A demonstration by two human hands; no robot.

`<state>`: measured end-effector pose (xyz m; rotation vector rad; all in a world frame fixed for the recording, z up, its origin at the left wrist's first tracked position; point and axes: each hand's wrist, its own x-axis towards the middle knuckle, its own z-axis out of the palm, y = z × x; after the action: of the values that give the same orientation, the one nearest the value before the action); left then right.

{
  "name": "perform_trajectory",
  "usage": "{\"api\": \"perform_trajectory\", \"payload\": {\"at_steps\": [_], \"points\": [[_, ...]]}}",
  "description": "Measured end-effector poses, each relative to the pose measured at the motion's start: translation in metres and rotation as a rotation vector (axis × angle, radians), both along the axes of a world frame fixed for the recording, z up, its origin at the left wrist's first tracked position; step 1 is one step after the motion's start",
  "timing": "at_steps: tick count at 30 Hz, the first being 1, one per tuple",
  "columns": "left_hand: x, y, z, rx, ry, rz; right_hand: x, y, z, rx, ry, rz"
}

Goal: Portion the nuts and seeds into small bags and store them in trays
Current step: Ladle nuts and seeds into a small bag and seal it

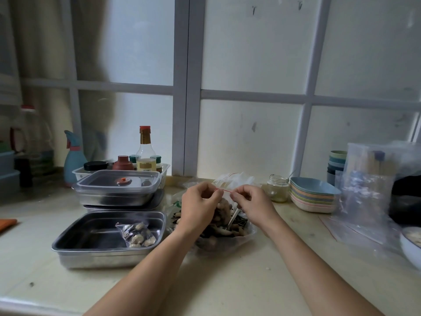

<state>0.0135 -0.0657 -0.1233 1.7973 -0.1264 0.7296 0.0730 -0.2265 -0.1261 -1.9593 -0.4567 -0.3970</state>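
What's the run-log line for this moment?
phase: sealing small bag | left hand: pinches bag top | right hand: pinches bag top | open tray: one filled bag inside

Below the grip, the left hand [200, 202] and right hand [254, 201] hide much of the small clear red-zipped plastic bag [224, 202].

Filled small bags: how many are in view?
2. One filled bag lies in the open steel tray, front left; the other bag hangs between the left hand and right hand, which pinch its red zip. Others may be hidden behind the hands.
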Motion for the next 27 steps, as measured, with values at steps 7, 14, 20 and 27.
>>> {"api": "perform_trajectory", "payload": {"at_steps": [7, 14, 20, 27], "points": [[0.003, 0.004, -0.001, -0.084, 0.028, -0.017, 0.002, -0.003, 0.002, 0.078, 0.021, -0.013], [0.004, 0.008, -0.001, -0.121, 0.04, -0.043, -0.009, -0.006, 0.007, 0.074, -0.053, 0.071], [0.0, 0.002, -0.001, -0.085, 0.068, -0.162, -0.017, -0.002, 0.006, 0.05, -0.064, 0.185], [0.001, 0.004, 0.0, -0.042, 0.047, -0.141, -0.018, 0.0, 0.008, 0.007, -0.129, 0.168]]}}
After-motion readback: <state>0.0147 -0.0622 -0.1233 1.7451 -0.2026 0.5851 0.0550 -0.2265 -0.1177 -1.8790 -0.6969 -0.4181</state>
